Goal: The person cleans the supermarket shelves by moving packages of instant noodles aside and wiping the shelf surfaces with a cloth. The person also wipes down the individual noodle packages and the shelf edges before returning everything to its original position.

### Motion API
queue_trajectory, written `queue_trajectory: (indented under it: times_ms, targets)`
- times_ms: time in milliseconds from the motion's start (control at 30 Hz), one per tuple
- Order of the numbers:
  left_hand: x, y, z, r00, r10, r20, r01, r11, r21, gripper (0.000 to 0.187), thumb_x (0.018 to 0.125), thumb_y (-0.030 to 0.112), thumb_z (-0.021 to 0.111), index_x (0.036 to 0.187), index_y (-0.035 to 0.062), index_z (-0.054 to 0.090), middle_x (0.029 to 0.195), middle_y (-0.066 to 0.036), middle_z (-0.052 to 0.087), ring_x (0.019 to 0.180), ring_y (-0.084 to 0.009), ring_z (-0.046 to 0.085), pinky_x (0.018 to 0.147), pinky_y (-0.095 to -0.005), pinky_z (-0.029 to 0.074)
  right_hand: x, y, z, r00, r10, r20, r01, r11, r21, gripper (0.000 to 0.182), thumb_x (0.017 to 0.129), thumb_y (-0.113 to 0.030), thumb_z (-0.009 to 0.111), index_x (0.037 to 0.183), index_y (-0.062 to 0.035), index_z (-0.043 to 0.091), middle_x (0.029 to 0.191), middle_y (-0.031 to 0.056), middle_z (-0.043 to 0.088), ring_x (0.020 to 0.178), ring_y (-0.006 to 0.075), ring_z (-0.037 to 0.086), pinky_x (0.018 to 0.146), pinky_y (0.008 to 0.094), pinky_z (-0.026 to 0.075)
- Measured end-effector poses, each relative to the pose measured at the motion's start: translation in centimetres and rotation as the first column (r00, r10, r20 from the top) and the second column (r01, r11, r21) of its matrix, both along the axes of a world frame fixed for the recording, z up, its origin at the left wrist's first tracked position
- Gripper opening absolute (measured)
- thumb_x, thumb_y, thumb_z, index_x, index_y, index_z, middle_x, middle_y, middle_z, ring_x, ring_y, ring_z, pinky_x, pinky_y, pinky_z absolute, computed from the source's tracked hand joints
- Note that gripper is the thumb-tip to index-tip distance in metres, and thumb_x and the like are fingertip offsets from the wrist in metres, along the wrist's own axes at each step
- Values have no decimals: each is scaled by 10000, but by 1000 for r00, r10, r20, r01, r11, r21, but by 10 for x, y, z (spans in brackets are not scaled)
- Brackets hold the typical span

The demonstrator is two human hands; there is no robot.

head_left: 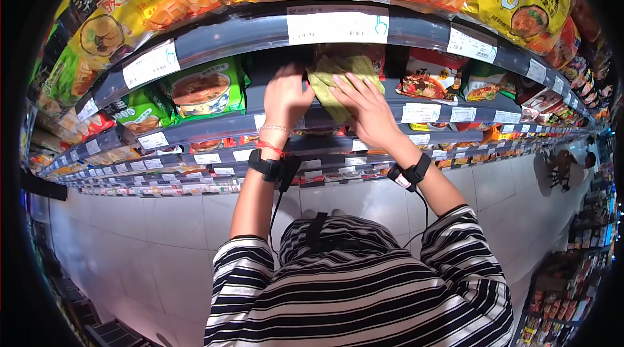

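Observation:
A yellow-green cloth (330, 79) drapes over the front of a shelf gap, partly covering a reddish-brown package (364, 54) behind it. My right hand (370, 113) presses on the cloth with its fingers extended across it. Just left of the cloth, my left hand (286, 96) reaches onto the shelf with fingers stretched out. Its thumb lies near the cloth's left edge, and the fingertips are in shadow under the upper shelf.
Green noodle packs (203, 87) stand left of my hands, a red-and-white pack (429, 74) to the right. An upper shelf edge (240, 38) with price tags crosses above. Yellow packs (520, 2) sit on top. Another person (564, 168) is at the far right on the tiled floor (169, 223).

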State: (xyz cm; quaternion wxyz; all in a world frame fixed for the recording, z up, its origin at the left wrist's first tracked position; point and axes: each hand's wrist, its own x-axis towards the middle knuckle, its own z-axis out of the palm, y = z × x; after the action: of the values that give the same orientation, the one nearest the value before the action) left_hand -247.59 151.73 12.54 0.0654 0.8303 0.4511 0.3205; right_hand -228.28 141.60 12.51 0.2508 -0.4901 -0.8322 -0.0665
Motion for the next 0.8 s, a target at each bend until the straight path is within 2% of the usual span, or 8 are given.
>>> queue_trajectory:
  times_ms: [33,133,233,300,467,600,700,800]
  targets:
    - [-2,-3,0,1000,15,-22,-15,1000,1,338,827,252,595,1115,79,634,1092,-130,638,1057,-323,575,888,-384,473,6,-5,-3,1000,-16,-4,16,1000,6,631,752,-8,531,1367,-139,469,1471,65,403,1390,277,315,1144,450,244]
    - [-16,-15,-11,984,-128,122,75,927,368,307,819,147,590,1119,89,627,1108,-107,632,1088,-301,568,953,-398,436,34,-14,-5,998,-61,-7,61,998,23,624,751,-10,514,1362,-124,468,1470,76,401,1386,286,322,1138,457,249]
    - [-41,-37,-10,990,-96,106,49,924,378,353,802,77,584,1153,108,609,1159,-68,609,1162,-267,535,1034,-442,359,55,-29,0,995,-92,35,90,994,55,611,758,-68,497,1364,-140,489,1464,87,411,1373,311,337,1131,467,250]
    - [-58,-48,-22,997,4,73,-28,942,333,384,799,82,581,1181,116,597,1195,-54,593,1205,-253,509,1058,-464,323,63,-38,-4,976,-104,190,80,988,129,604,743,-126,513,1344,-180,526,1454,65,430,1354,288,362,1121,471,249]
    - [-72,-46,-41,999,43,28,-49,955,292,448,769,85,571,1216,125,580,1212,-34,585,1226,-240,496,1074,-455,301,56,-34,-14,942,102,320,-164,971,175,636,694,-206,591,1328,-232,543,1448,36,437,1363,257,352,1119,469,251]
    - [-71,-43,-47,998,45,52,-60,943,328,432,747,95,572,1178,103,597,1195,-32,591,1198,-233,520,1059,-447,317,31,-1,-5,909,266,321,-289,957,26,716,661,-202,645,1361,-227,498,1467,51,395,1381,267,333,1123,489,261]
    - [-72,-42,-47,997,79,9,-76,926,370,373,792,179,593,1157,106,610,1177,-31,606,1162,-218,547,1020,-425,358,-16,17,1,898,237,370,-214,971,-103,735,699,-222,637,1405,-217,437,1484,62,371,1397,266,310,1127,477,262]
    - [-67,-38,-53,991,110,71,-129,901,413,330,826,210,569,1131,94,620,1132,-28,630,1132,-217,569,1004,-420,368,-65,21,-21,966,183,181,-195,979,55,783,664,-290,690,1402,-219,440,1485,70,377,1373,281,348,1123,457,255]
